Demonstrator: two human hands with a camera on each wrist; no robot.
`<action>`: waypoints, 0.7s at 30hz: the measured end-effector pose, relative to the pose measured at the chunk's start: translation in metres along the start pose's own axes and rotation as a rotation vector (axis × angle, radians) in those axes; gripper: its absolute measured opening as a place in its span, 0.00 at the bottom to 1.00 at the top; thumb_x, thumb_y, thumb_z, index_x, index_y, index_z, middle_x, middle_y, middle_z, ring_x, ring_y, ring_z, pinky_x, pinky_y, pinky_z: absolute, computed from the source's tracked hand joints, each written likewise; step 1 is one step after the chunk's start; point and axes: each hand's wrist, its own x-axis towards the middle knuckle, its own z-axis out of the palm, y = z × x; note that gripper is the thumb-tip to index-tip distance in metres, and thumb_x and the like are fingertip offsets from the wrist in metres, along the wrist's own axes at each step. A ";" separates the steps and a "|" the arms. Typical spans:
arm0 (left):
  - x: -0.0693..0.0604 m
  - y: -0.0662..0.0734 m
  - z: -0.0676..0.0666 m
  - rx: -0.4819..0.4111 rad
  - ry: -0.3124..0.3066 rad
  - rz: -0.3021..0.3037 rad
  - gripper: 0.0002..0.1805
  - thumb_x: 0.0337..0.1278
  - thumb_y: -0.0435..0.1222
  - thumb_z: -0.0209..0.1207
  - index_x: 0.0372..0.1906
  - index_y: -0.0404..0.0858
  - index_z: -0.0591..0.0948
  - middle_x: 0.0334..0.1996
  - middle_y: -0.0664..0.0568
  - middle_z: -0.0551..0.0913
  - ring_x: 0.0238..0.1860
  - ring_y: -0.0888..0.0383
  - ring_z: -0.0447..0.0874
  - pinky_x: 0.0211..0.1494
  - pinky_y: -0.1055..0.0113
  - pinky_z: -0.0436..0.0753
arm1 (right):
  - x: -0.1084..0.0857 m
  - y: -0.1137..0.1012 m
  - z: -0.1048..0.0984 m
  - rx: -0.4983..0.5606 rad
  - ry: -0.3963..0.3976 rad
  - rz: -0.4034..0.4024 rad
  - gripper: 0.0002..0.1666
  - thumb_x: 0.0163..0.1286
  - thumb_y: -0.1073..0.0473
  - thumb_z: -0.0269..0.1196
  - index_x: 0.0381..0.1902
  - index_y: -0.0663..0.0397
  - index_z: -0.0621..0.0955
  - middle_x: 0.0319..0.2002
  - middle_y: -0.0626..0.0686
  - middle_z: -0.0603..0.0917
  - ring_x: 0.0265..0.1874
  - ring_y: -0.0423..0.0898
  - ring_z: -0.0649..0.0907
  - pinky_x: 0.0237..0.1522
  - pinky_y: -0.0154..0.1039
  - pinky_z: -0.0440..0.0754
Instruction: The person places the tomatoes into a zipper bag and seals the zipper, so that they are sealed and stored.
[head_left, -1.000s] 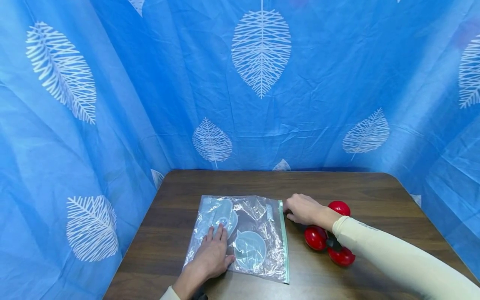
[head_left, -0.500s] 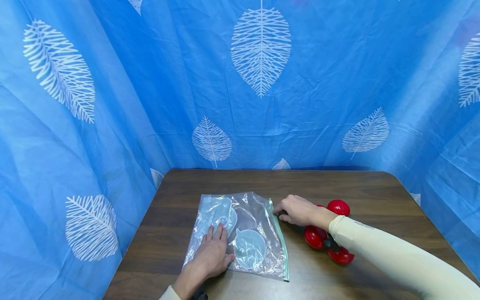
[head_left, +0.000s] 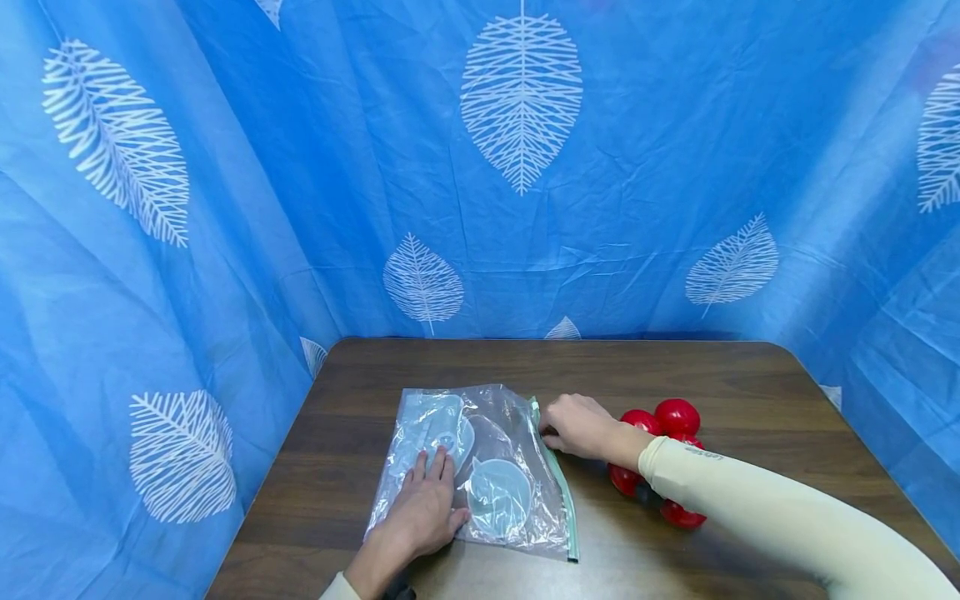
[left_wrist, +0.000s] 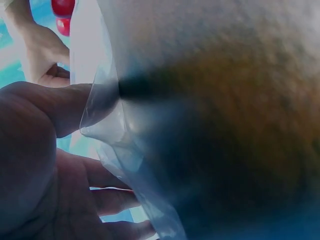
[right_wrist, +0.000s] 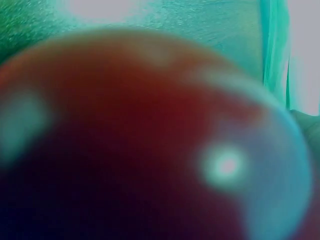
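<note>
My left hand [head_left: 423, 512] lies straight-fingered on the bag [head_left: 506, 429], flat on the table [head_left: 360, 442]. The far end of its green strip [head_left: 558, 485] has just shifted left, pinched by my right hand [head_left: 577, 425], so I judge that edge is under control.

Two hands [head_left: 423, 510], one table [head_left: 637, 371], one bag [head_left: 491, 437], at least two bluish pieces [head_left: 500, 497], at least five red objects [head_left: 677, 416]

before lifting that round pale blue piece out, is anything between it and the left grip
Yes: film of the clear bag lies over the round pale blue piece, separating it from the left grip, which rests on the bag. The red objects lie off to the right, out of the way.
</note>
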 end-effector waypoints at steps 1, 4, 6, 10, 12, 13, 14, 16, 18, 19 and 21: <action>0.000 0.000 0.000 0.000 0.000 0.000 0.49 0.69 0.51 0.70 0.81 0.24 0.66 0.84 0.29 0.61 0.83 0.24 0.58 0.82 0.31 0.66 | 0.000 0.000 0.001 -0.005 0.005 0.002 0.03 0.70 0.57 0.77 0.34 0.45 0.94 0.25 0.40 0.88 0.20 0.34 0.74 0.23 0.32 0.75; 0.000 0.000 0.000 -0.004 -0.001 0.002 0.49 0.69 0.51 0.70 0.81 0.24 0.65 0.84 0.29 0.61 0.83 0.24 0.58 0.82 0.31 0.66 | -0.001 0.000 0.002 -0.022 0.010 -0.003 0.04 0.69 0.54 0.78 0.37 0.46 0.94 0.26 0.42 0.89 0.20 0.34 0.74 0.22 0.32 0.74; 0.000 -0.001 0.000 0.000 0.000 0.005 0.49 0.69 0.52 0.70 0.81 0.24 0.65 0.84 0.29 0.61 0.83 0.24 0.58 0.82 0.31 0.66 | -0.002 0.000 0.002 -0.029 0.002 -0.010 0.08 0.69 0.52 0.79 0.43 0.46 0.95 0.29 0.43 0.90 0.21 0.35 0.77 0.23 0.32 0.77; 0.000 -0.004 -0.001 0.008 0.010 0.018 0.50 0.69 0.53 0.70 0.81 0.25 0.65 0.85 0.29 0.60 0.83 0.24 0.58 0.83 0.32 0.66 | -0.002 -0.001 0.001 -0.043 -0.030 -0.014 0.19 0.68 0.49 0.79 0.55 0.45 0.92 0.41 0.46 0.95 0.30 0.39 0.88 0.34 0.35 0.89; 0.000 -0.005 -0.002 0.009 0.015 0.026 0.51 0.69 0.53 0.70 0.82 0.25 0.65 0.85 0.29 0.60 0.83 0.24 0.58 0.83 0.32 0.66 | -0.003 -0.002 0.000 -0.054 -0.048 -0.014 0.24 0.68 0.47 0.80 0.59 0.46 0.91 0.48 0.49 0.95 0.37 0.43 0.92 0.40 0.39 0.92; -0.001 -0.006 -0.002 0.005 0.015 0.027 0.51 0.69 0.53 0.70 0.82 0.25 0.65 0.85 0.30 0.60 0.84 0.24 0.57 0.83 0.33 0.66 | -0.003 -0.003 0.000 -0.061 -0.058 -0.011 0.26 0.68 0.47 0.79 0.61 0.46 0.90 0.50 0.50 0.95 0.40 0.45 0.93 0.42 0.41 0.93; -0.001 -0.007 -0.002 0.004 0.016 0.031 0.51 0.68 0.53 0.71 0.82 0.25 0.65 0.85 0.30 0.60 0.84 0.24 0.57 0.83 0.32 0.66 | -0.003 -0.004 0.000 -0.070 -0.070 -0.003 0.28 0.68 0.46 0.79 0.63 0.46 0.89 0.53 0.51 0.94 0.42 0.46 0.93 0.44 0.43 0.94; -0.001 -0.008 -0.003 -0.003 0.017 0.035 0.51 0.68 0.53 0.71 0.82 0.25 0.65 0.85 0.29 0.60 0.83 0.24 0.57 0.83 0.32 0.65 | -0.005 -0.005 0.000 -0.092 -0.083 0.004 0.32 0.68 0.44 0.79 0.66 0.46 0.88 0.56 0.52 0.94 0.46 0.49 0.94 0.47 0.47 0.94; -0.001 -0.010 -0.003 -0.016 0.012 0.031 0.52 0.67 0.53 0.72 0.82 0.25 0.64 0.85 0.29 0.59 0.84 0.24 0.56 0.83 0.32 0.64 | -0.005 -0.006 0.001 -0.120 -0.087 0.011 0.36 0.67 0.41 0.78 0.68 0.48 0.86 0.57 0.53 0.93 0.48 0.50 0.94 0.48 0.48 0.94; -0.001 -0.011 -0.003 -0.022 0.011 0.027 0.52 0.67 0.53 0.72 0.82 0.25 0.64 0.85 0.29 0.59 0.84 0.24 0.56 0.83 0.32 0.64 | -0.006 -0.007 0.001 -0.135 -0.088 0.014 0.37 0.67 0.39 0.78 0.69 0.48 0.86 0.58 0.54 0.93 0.47 0.50 0.94 0.47 0.48 0.94; 0.000 -0.013 -0.005 -0.032 0.006 0.017 0.53 0.66 0.54 0.72 0.82 0.25 0.64 0.85 0.29 0.58 0.84 0.24 0.55 0.84 0.31 0.63 | -0.006 -0.007 0.001 -0.157 -0.082 0.015 0.40 0.66 0.37 0.78 0.69 0.51 0.85 0.57 0.54 0.93 0.45 0.49 0.93 0.45 0.48 0.94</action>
